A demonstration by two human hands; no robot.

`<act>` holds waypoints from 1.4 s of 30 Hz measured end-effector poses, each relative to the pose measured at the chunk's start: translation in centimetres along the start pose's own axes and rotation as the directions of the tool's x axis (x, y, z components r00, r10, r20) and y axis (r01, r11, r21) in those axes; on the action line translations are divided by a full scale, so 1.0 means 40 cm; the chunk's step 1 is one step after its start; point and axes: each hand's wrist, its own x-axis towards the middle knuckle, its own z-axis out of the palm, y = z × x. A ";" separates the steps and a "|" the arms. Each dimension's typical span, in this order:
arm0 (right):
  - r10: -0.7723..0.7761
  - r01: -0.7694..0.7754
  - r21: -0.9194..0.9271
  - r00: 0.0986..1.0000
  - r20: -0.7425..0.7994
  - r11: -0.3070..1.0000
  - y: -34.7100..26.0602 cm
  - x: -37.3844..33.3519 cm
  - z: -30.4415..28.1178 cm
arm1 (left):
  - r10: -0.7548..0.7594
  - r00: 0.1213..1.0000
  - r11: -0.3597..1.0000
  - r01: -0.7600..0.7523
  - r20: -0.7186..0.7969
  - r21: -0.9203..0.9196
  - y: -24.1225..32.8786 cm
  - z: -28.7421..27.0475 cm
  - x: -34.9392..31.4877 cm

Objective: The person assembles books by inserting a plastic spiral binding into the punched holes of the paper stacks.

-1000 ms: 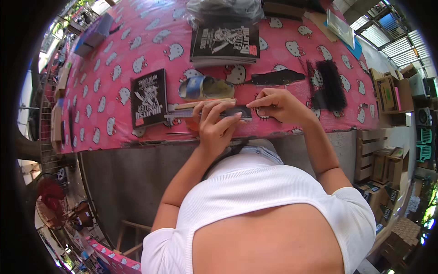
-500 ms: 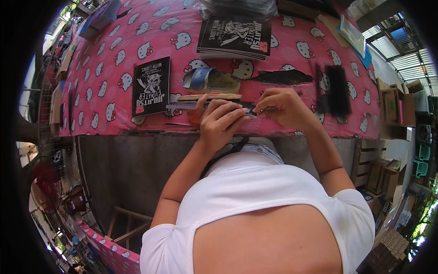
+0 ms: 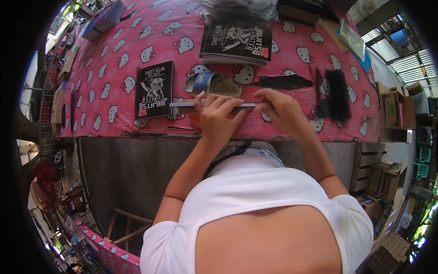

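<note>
My left hand (image 3: 220,112) is closed around a thin spiral-bound notebook (image 3: 175,105), which stands on edge so that mostly its narrow side shows. Close to the notebook's right end, my right hand (image 3: 284,109) hovers with its fingers bent and apart, and I see nothing in them. To the left lies another spiral notebook (image 3: 155,90) with a black cover and a white drawing. Just beyond my left hand rests a rounded blue and yellowish object (image 3: 200,82). Something orange is partly hidden under that hand.
A stack of black notebooks (image 3: 236,43) lies farther back, beside crumpled clear plastic (image 3: 239,10). A flat black piece (image 3: 285,82) and a bristly bundle of black coils (image 3: 335,96) lie to the right. Blue-edged books (image 3: 104,20) are stacked far left on the pink patterned tablecloth (image 3: 105,123).
My right hand has drawn back from the notebook's right end, and its fingers have spread. The notebook in my left hand has straightened to nearly level.
</note>
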 end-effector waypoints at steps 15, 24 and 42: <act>-0.155 0.128 -0.229 0.982 -0.103 0.965 -0.027 0.004 0.012 | 0.018 0.998 1.000 -0.018 -0.059 -0.010 -0.006 0.001 -0.001; -0.108 0.153 -0.152 0.956 0.272 0.976 -0.023 0.039 -0.015 | -0.018 1.000 0.996 0.016 -0.023 -0.087 -0.015 -0.022 -0.022; -0.025 -0.016 0.192 0.977 0.213 0.981 0.171 0.145 0.032 | 0.018 0.999 1.000 -0.018 -0.029 -0.012 -0.031 -0.039 -0.020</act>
